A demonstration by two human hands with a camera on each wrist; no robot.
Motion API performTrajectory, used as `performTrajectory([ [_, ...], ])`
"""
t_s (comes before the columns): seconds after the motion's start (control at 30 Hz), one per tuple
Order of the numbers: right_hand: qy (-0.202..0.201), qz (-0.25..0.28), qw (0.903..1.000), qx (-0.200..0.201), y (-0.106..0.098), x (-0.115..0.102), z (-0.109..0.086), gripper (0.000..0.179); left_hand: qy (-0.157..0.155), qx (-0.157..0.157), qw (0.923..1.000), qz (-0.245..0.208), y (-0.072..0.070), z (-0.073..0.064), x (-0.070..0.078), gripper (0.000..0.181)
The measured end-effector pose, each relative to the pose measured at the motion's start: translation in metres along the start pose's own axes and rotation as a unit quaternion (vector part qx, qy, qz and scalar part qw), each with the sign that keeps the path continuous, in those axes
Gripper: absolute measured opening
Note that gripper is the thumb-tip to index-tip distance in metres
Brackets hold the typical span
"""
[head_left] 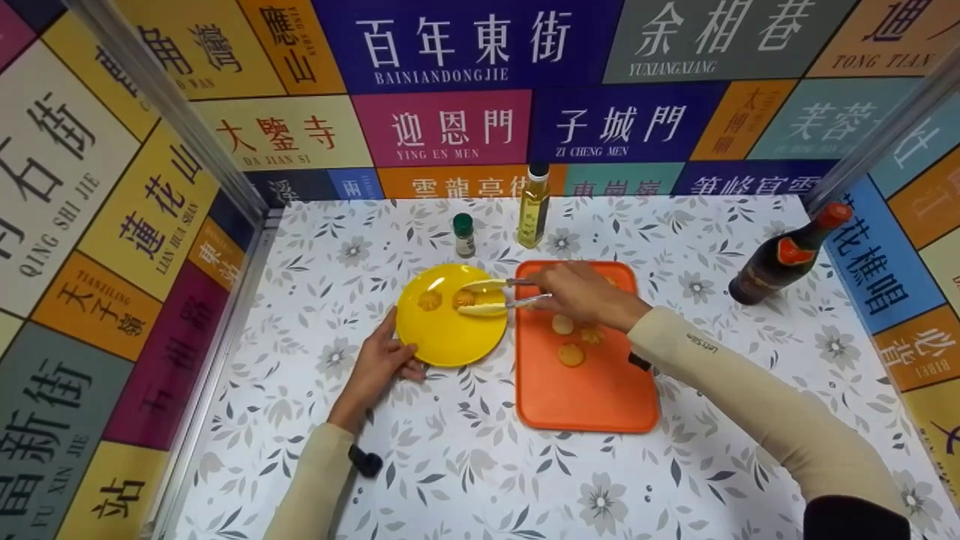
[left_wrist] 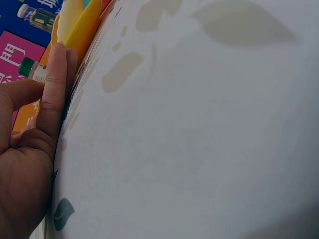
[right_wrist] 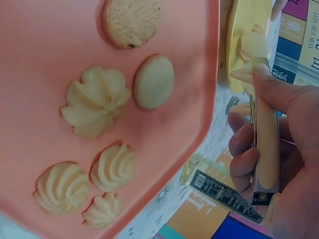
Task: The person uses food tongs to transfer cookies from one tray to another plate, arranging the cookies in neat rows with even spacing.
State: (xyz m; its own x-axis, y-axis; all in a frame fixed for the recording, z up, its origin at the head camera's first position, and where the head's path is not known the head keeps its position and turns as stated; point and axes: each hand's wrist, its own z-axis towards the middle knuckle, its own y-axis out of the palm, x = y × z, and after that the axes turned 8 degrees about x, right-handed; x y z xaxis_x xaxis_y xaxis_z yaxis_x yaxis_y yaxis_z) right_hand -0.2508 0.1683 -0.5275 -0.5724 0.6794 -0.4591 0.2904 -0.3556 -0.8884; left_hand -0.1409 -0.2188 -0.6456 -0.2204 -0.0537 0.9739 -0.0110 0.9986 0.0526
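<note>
A yellow plate [head_left: 450,349] lies on the table, with one swirled cookie [head_left: 429,301] toward its left. My left hand [head_left: 381,358] touches the plate's left rim; in the left wrist view its fingers [left_wrist: 54,94] look straight. My right hand [head_left: 581,291] grips metal tongs [head_left: 525,300] with pale tips, reaching leftward over the plate. Between the tong tips sits a second swirled cookie [head_left: 464,298], low over or on the plate; which, I cannot tell. In the right wrist view, fingers and thumb wrap the tongs' handle [right_wrist: 267,144].
An orange tray [head_left: 585,401] right of the plate bears several cookies, among them a round one [head_left: 571,355] and a flower-shaped one [right_wrist: 97,102]. Behind stand a green-capped shaker [head_left: 464,236] and an oil bottle [head_left: 533,210]. A dark red-capped bottle [head_left: 784,259] stands at the right.
</note>
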Motion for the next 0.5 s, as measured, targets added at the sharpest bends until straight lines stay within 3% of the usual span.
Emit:
performTrajectory([
  [0.5,0.011,0.008,0.9999,-0.008,0.007,-0.001,0.011,0.037,-0.013,0.015,0.9997,0.010,0.001,0.002,0.000,0.090],
])
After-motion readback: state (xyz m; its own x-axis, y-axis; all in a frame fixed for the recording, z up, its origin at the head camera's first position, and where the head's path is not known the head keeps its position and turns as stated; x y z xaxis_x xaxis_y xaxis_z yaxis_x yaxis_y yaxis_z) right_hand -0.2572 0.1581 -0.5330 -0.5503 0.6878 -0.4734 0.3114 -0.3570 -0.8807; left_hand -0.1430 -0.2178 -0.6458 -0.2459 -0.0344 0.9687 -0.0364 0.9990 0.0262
